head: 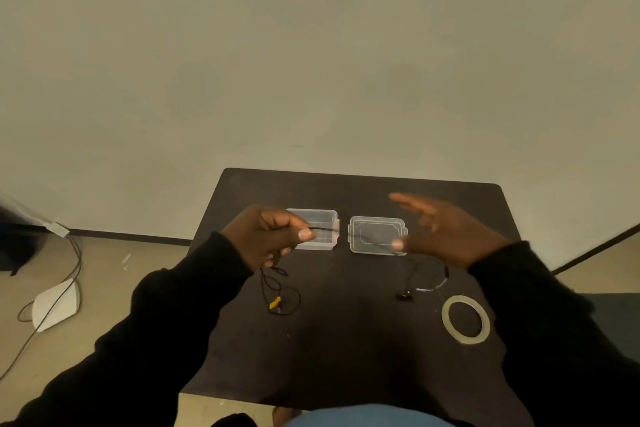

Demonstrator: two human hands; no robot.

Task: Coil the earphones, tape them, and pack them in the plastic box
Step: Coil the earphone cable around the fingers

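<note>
While pinching earphone cord [323, 228] in left hand [266, 237], right hand [446, 232] splayed above lid [376, 235]; box [317, 229], tape [465, 319] nearby; no legible writing.

We see a bare, plain room, perhaps an office or makeshift workspace: a blank beige wall [311, 62], a small dark desk [346, 340], and loose cables [74, 263] trailing across the floor [104, 315] (nothing decorative).

Two hands [266, 236] [446, 232], one box [317, 229], one lid [377, 235], one tape roll [465, 319].
</note>
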